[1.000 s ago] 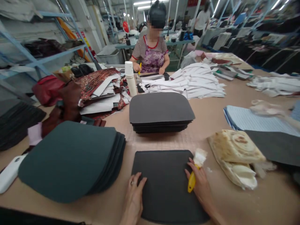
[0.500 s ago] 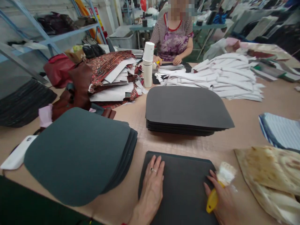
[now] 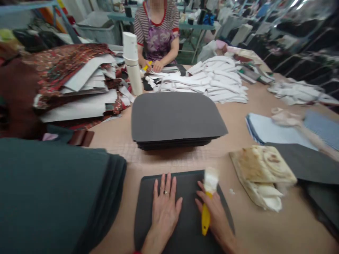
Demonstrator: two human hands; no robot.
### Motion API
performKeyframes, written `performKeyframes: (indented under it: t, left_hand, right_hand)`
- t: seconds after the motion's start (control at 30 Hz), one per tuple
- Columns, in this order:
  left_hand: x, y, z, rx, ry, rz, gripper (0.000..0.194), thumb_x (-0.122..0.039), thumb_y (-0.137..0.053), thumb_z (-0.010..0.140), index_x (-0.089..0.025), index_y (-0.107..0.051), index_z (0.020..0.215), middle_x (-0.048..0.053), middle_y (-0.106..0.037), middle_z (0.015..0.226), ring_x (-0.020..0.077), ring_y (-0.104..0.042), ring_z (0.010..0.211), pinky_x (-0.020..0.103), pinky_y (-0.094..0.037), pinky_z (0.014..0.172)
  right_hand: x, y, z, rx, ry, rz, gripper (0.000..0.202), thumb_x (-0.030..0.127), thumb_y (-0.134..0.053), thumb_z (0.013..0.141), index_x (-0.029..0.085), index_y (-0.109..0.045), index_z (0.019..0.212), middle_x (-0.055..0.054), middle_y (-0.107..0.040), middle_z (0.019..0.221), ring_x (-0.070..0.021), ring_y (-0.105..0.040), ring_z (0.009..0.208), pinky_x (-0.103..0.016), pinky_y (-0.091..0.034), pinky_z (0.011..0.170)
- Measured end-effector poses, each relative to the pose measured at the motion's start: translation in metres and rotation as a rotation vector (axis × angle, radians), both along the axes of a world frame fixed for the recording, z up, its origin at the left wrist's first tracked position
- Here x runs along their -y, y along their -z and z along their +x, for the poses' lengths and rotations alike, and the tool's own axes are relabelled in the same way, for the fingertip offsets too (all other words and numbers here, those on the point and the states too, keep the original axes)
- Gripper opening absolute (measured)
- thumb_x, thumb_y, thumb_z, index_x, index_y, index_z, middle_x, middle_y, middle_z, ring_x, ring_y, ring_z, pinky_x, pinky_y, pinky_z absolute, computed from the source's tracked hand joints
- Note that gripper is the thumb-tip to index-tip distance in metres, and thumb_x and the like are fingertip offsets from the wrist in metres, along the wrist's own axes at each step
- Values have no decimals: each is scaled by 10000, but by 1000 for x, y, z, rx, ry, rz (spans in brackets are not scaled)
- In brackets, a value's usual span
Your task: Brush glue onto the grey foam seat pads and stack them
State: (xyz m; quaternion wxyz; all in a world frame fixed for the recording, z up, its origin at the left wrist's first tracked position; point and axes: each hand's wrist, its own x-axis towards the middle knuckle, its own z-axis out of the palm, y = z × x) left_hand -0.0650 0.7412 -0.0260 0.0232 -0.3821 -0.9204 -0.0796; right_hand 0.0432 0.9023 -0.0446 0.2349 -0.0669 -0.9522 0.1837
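A dark grey sheet with rounded corners [image 3: 188, 218] lies in front of me, with a thin dark green edge showing along its far side. My left hand [image 3: 164, 208] rests flat on it, fingers stretched out and a ring on one of them. Over the sheet's right part is my right hand [image 3: 213, 208], holding a brush with a yellow handle [image 3: 206, 217] and white-coated bristles. The bristles point away from me, while some fingertips of that hand touch the sheet.
Beyond the sheet stands a stack of dark grey panels [image 3: 177, 116]; dark green panels [image 3: 53, 190] are piled left. At right lies a stained cream cloth bundle [image 3: 265, 165]. White strips [image 3: 206, 79], a white cup stack [image 3: 131, 49] and a co-worker [image 3: 161, 38] are farther back.
The view has swung to the right. My left hand has shifted toward the sheet's middle with its fingers more spread. The right hand, still with the brush, has moved inward over the sheet.
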Motion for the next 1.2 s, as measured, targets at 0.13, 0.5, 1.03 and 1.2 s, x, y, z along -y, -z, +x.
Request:
performKeyframes:
  t: [0.13, 0.5, 1.03, 1.2]
  left_hand:
    - [-7, 4, -7, -99, 66, 19, 553, -218, -418, 830, -97, -334, 1364, 190, -280, 1447, 336, -211, 1347, 565, -265, 1038]
    - [-21, 7, -11, -158, 108, 57, 442, -230, -400, 830, -112, -524, 1237, 252, -390, 1361, 369, -243, 1328, 598, -278, 985]
    - [-20, -4, -12, -125, 68, 43, 490, -299, -411, 854, -122, -420, 1312, 159, -453, 1350, 293, -369, 1263, 512, -263, 1010]
    - [-23, -19, -17, -81, 33, 75, 437, -281, -447, 849, -156, -463, 1268, 122, -571, 1231, 268, -503, 1113, 485, -309, 926]
  right_hand:
    - [24, -21, -26, 34, -201, -57, 151, 142, -457, 880, 161, -555, 994, -129, -602, 1148, -223, -512, 1149, -423, -466, 934]
    - [-7, -13, -32, 26, -213, -160, 131, 199, -483, 883, 168, -567, 978, -105, -610, 1110, -196, -522, 1098, -377, -408, 991]
    - [-42, 15, 34, -148, 448, -281, 241, 226, -475, 883, 153, -556, 1099, -143, -612, 1133, -248, -591, 1045, -433, -523, 860]
    - [-29, 15, 52, -154, 438, -322, 249, 206, -497, 870, 150, -527, 1112, -144, -608, 1146, -241, -599, 1038, -420, -517, 876]
